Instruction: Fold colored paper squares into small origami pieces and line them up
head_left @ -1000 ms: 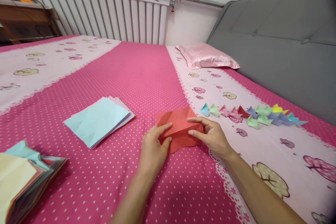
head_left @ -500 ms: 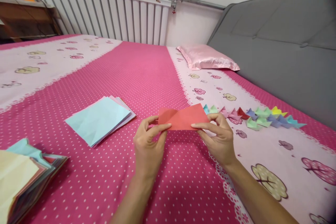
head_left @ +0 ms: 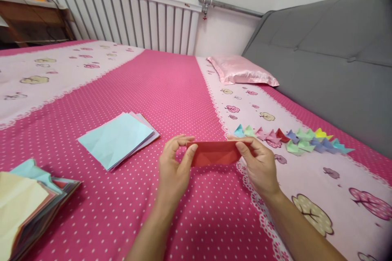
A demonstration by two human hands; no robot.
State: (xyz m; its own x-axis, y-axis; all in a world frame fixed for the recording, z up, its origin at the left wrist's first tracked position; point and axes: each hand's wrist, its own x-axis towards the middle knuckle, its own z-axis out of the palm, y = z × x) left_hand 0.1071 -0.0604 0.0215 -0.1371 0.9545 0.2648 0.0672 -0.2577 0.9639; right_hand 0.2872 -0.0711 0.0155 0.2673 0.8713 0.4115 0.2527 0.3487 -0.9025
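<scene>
A folded red paper (head_left: 216, 153) is held just above the pink dotted bedspread (head_left: 171, 85), lifted off the cloth. My left hand (head_left: 174, 167) pinches its left end between thumb and fingers. My right hand (head_left: 259, 163) pinches its right end the same way. The paper is a narrow strip with its top edge level and creases showing on the face toward me. Right of my hands lies a row of several small folded paper shapes (head_left: 294, 138) in blue, green, pink, red, purple and yellow.
A stack of flat paper sheets (head_left: 118, 139) with a light blue one on top lies left of my hands. A thicker pile of coloured sheets (head_left: 29, 204) sits at the lower left. A pink pillow (head_left: 241, 71), grey headboard (head_left: 324, 53) and white radiator (head_left: 122, 18) stand beyond.
The red paper has come up off the bedspread, where my hands pressed it flat, and has been folded down into a narrower strip held between both hands.
</scene>
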